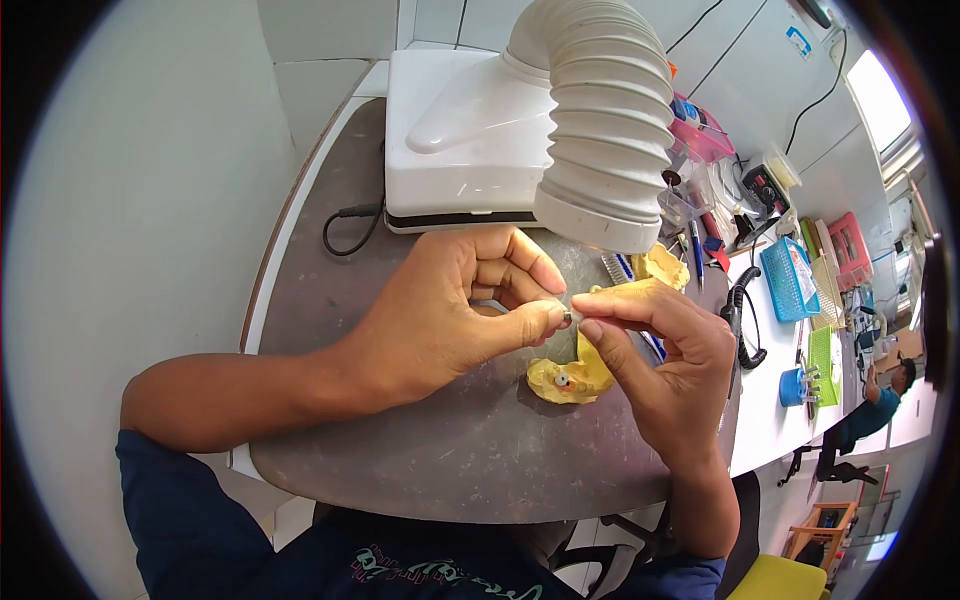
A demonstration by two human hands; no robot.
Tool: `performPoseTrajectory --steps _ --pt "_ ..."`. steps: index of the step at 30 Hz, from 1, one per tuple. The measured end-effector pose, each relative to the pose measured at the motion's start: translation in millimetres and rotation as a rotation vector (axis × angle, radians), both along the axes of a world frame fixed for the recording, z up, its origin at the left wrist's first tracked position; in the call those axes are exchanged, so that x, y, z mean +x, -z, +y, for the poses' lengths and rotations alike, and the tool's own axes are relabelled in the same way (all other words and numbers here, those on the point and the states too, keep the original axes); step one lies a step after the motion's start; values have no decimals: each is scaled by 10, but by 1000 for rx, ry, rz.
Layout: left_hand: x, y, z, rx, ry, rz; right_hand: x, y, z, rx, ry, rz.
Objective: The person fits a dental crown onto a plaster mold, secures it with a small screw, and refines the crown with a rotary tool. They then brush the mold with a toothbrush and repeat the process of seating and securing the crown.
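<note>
Above the grey work mat, my left hand (450,305) pinches a tiny dark, shiny piece (567,317) between thumb and forefinger. My right hand (665,345) meets it from the other side, thumb and forefinger pressed together on something small and pale that I cannot make out. Just below the fingertips lies a yellow plaster dental model (548,385) with a whitish tooth-like piece (562,379) standing on it. Part of this model is hidden by my right hand. Behind that hand sit another yellow plaster model (662,266) and a brush with blue and white bristles (618,268), partly covered.
A white box-shaped unit (465,130) stands at the back, with a ribbed suction hose (610,120) hanging over the mat. At right are a blue basket (788,280), a green basket (823,365), a coiled cord (740,320) and a blue holder (793,387). A seated person (868,415) is farther off.
</note>
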State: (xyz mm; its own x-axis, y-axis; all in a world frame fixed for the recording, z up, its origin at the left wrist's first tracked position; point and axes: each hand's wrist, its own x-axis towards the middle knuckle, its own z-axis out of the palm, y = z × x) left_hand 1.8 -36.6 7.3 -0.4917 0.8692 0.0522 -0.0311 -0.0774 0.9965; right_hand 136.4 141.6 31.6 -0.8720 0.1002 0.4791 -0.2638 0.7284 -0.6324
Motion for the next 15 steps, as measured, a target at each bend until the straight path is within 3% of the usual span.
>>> performPoseTrajectory --steps 15 --pt "11 2 -7 33 -12 27 26 -31 -34 -56 48 -88"
